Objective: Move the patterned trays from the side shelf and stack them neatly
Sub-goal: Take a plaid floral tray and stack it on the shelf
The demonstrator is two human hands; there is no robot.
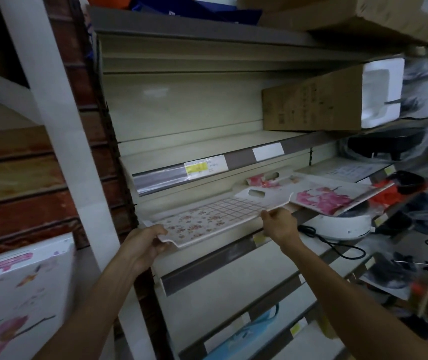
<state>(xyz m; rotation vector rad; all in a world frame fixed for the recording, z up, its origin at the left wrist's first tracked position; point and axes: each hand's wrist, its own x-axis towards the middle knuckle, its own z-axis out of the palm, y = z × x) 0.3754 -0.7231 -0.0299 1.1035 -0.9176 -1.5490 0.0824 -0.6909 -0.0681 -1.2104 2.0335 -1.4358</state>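
Note:
A white tray with small flowers and a red grid (215, 216) is held level in front of the middle shelf. My left hand (142, 245) grips its near left end. My right hand (280, 226) pinches its right long edge. Behind and to the right lies a tray with big pink blossoms (329, 197), tilted, resting partly on a white appliance. One more floral tray (264, 181) with a handle slot peeks out beneath it on the shelf.
A white round appliance (342, 226) with a black cord sits on the shelf at right. A cardboard box (314, 105) lies on the shelf above. A white upright post (59, 131) stands at left, with floral boxes (18, 294) beyond it. Dark clutter fills the far right.

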